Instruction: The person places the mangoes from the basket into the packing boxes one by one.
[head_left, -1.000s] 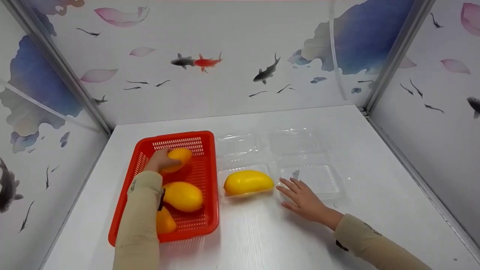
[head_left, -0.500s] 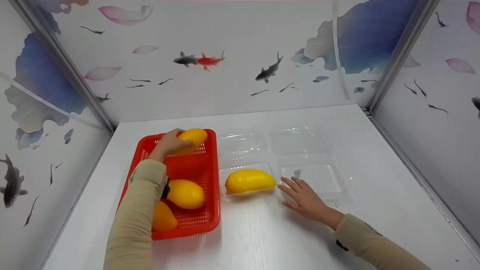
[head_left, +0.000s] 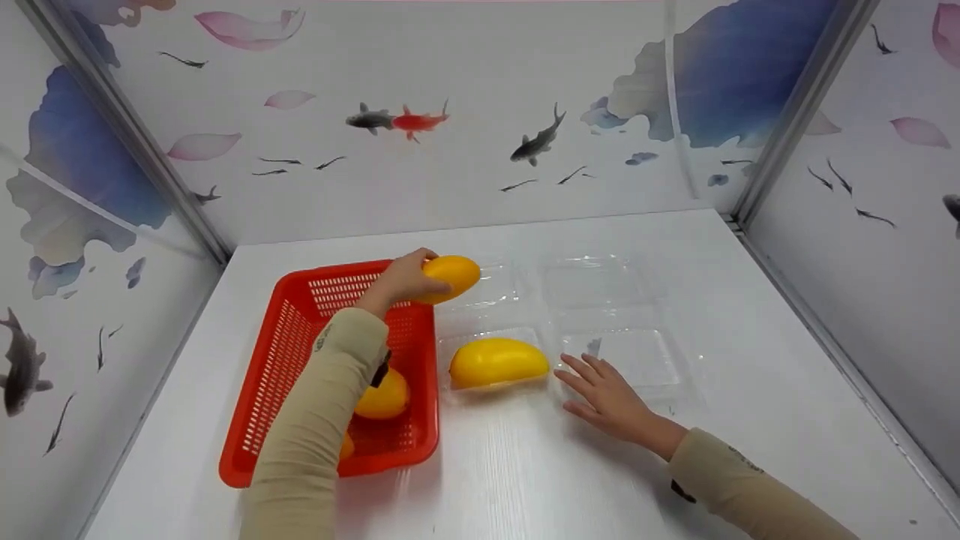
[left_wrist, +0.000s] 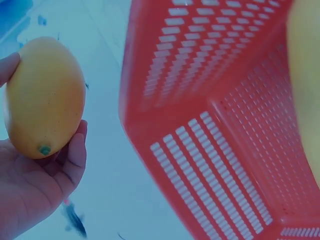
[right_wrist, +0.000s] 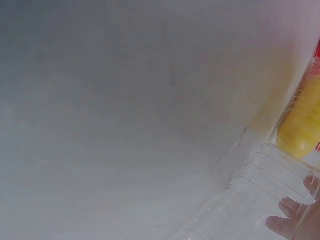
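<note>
My left hand (head_left: 409,279) grips a yellow-orange mango (head_left: 456,278) above the right rim of the red basket (head_left: 251,390). In the left wrist view the fingers curl round the mango (left_wrist: 47,95), its green stem end showing. A longer yellow mango (head_left: 499,363) lies in the front tray of a clear plastic box (head_left: 469,335). Beside a second clear box (head_left: 630,358), my right hand (head_left: 611,397) lies with spread fingers at its near left edge. The right wrist view shows those fingertips (right_wrist: 287,206) at the clear plastic.
Inside the basket sit another mango (head_left: 384,396) and an orange fruit (head_left: 346,447), both partly hidden by the left sleeve. Both clear boxes have lids (head_left: 592,283) laid back towards the rear wall. Printed panels (head_left: 465,60) enclose the white table (head_left: 510,480).
My left hand has lifted the mango from inside the basket and carried it to the right, over the basket's rim towards the left box's lid. The right hand has stayed in place.
</note>
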